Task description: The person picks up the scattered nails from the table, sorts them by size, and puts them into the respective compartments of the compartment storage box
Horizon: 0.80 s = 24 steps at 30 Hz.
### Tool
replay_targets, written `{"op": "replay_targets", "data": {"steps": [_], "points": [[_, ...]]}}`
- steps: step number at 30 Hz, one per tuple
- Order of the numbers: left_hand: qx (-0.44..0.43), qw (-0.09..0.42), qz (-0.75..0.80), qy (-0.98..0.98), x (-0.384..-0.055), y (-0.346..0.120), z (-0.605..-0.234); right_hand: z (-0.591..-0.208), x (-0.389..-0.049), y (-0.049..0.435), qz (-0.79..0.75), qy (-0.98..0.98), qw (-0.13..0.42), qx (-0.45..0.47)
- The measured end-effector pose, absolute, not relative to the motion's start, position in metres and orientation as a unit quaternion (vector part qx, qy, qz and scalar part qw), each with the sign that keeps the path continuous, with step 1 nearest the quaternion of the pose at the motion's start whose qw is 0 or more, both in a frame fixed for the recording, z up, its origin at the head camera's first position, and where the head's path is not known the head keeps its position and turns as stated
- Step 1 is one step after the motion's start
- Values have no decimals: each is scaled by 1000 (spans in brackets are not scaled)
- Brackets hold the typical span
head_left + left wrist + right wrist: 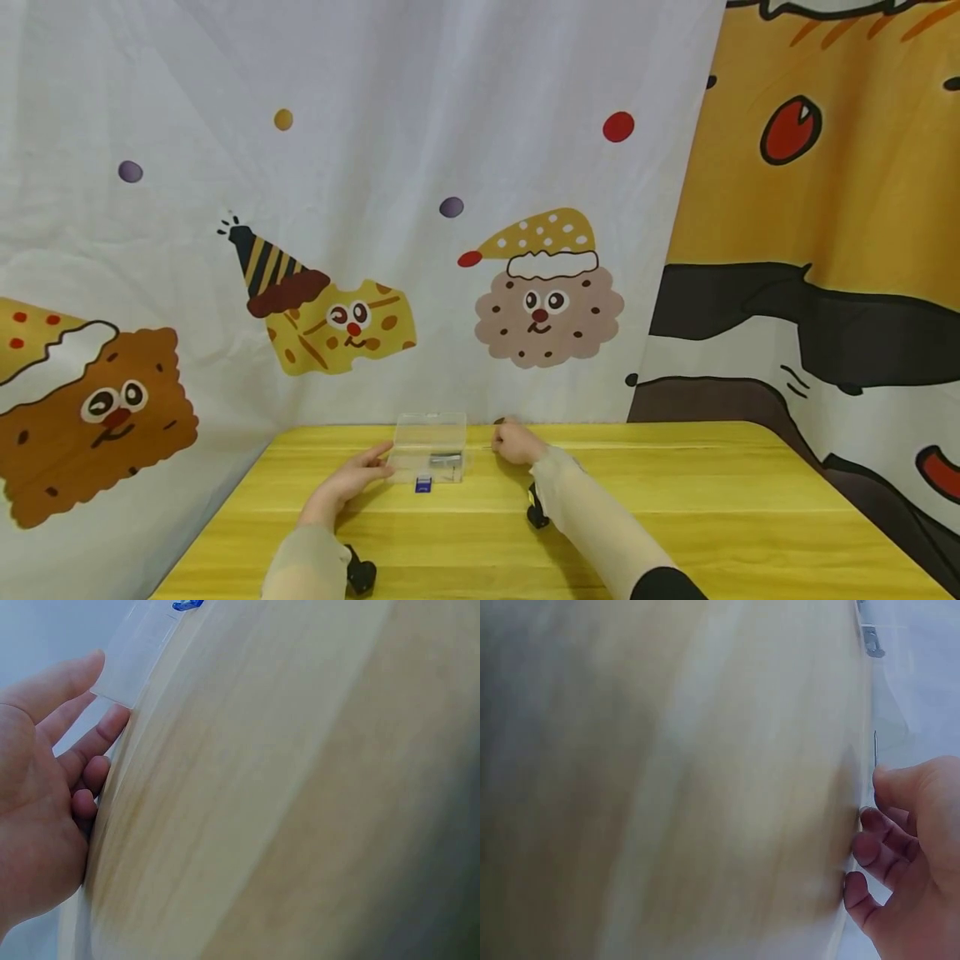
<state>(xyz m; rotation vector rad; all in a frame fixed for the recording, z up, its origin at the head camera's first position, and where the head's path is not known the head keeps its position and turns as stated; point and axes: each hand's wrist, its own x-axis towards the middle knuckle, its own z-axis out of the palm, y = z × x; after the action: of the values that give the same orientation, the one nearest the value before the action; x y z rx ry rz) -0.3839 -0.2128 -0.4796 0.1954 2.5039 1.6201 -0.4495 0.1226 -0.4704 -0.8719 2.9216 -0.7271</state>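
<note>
A clear plastic box (405, 469) with its lid (431, 431) raised stands near the table's back edge. It has a blue latch (423, 484) at its front, and grey metal pieces (446, 459) lie inside on the right. My left hand (354, 479) rests at the box's left side, fingers loosely extended; in the left wrist view its fingertips are at the box's corner (120, 686). To the right of the box, my right hand (516, 442) is low over the table. Its thumb and finger pinch a thin metal pin (876, 748), which points toward the box.
The yellow wood-grain table (675, 500) extends on both sides and in front of the box. Right behind it hangs a printed curtain (360, 167). A small brown patch (499, 421) shows just behind the right hand; I cannot tell what it is.
</note>
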Motion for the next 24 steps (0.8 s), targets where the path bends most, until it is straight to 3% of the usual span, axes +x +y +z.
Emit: {"op": "replay_targets", "data": {"steps": [11, 24], "points": [[70, 66, 530, 842, -382, -211, -478, -474, -449, 136, -329, 898, 10, -291], [63, 76, 524, 846, -381, -211, -478, -461, -422, 147, -411, 881, 32, -230]]}}
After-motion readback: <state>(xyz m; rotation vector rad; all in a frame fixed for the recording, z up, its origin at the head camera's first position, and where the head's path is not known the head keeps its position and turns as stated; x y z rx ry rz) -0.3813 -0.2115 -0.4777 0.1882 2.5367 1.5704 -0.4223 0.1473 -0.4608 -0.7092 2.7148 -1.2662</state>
